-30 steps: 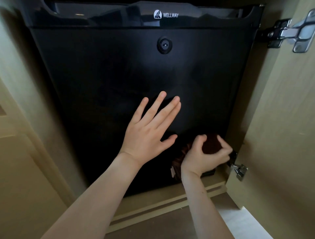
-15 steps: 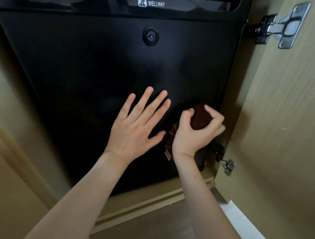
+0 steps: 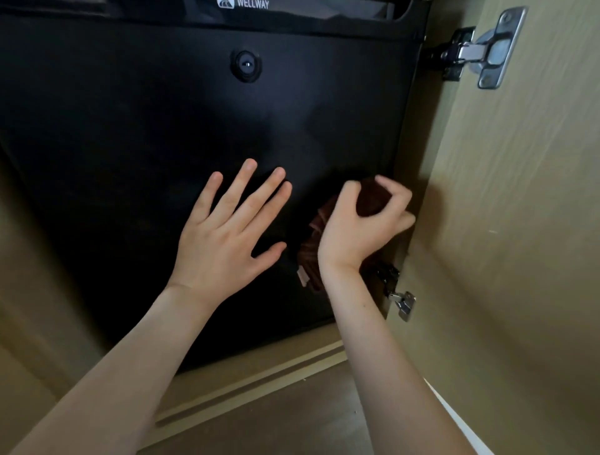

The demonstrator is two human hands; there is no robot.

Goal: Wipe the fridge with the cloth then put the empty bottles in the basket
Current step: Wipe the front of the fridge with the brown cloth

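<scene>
Wood-toned cabinet recess, dim light. We log a black fridge [image 3: 130,136] standing inside it, its closed front facing us.

Hands: the left hand [image 3: 224,237] lies flat on the fridge front, back of the hand toward us. Its fingers are straight and spread apart, the thumb angled out to the right, and the forearm enters from lower left. The right hand [image 3: 357,233] is just beside it, near the front's lower right edge, with fingers and thumb curled tight round a bunched cloth [image 3: 373,198] held against the black face. Part of the cloth shows between thumb and forefinger. The rest bulges out left of the palm and hangs to the wrist, where a small white tag [image 3: 302,276] sticks out.

Surroundings: the cabinet door [image 3: 519,227] stands swung open on the right, carried by an upper hinge [image 3: 483,48] and a lower hinge [image 3: 401,300]. A pale ledge [image 3: 259,373] runs below the fridge, with brown floor [image 3: 292,419] beneath it.

Materials: the fridge front is smooth and matt, with faint reflections. A round lock [image 3: 245,65] is set high at centre, and white WELLWAY lettering [image 3: 252,4] is cut off by the top edge. The cloth is dark reddish-brown and ribbed. The hinges are bright metal, and the cabinet panels are faintly grained.
</scene>
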